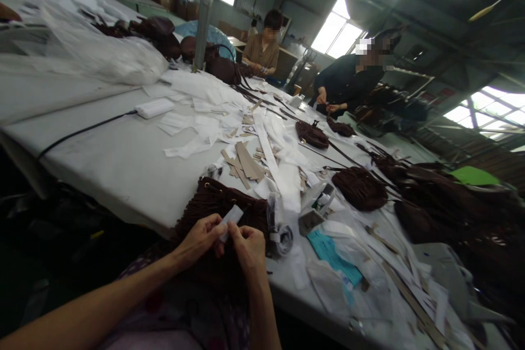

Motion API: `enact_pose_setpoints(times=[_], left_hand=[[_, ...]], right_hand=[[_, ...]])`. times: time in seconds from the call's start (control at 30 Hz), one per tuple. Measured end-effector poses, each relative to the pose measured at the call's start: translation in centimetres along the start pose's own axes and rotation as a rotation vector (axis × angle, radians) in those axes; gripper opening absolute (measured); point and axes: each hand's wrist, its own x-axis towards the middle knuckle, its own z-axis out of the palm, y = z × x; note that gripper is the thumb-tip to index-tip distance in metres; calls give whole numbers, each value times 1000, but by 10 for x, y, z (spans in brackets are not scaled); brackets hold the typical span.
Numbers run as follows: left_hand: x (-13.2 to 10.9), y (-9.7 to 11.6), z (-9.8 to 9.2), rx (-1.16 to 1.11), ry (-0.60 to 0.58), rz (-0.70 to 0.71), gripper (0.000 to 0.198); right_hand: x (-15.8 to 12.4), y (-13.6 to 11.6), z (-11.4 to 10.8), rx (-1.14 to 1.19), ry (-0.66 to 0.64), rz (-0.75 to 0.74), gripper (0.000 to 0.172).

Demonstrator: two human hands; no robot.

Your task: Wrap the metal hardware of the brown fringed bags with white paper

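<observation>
A small whitish strip (232,217) is pinched between my two hands, over a dark brown fringed bag (208,197) at the table's front edge. My left hand (204,236) has its fingers closed on the strip's lower left side. From the right, my right hand (247,243) grips the same strip with thumb and fingertips. The bag has small metal rings along its top. A clear-wrapped coil (283,239) lies just right of the bag.
Paper strips (197,139) and grey-brown card pieces (248,161) litter the white table (110,161). A white power strip (153,108) lies farther left. More brown bags (359,188) and a blue packet (334,257) are at the right. Two people (262,52) work across the table.
</observation>
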Motion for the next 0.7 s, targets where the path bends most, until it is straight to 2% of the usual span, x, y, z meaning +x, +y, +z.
enact_pose_setpoints(times=[0.27,0.5,0.7], left_hand=[[4,-5,-5,-60,-16,-5,41],[3,-3,-6,-147,-15,-44,37],[2,0,-5,-173,5,-61,36]], right_hand=[[1,-3,-1,-29,-56,-36,56],[0,11,5,1,-22,-32,59],[1,19,-1,101,-47,-58,44]])
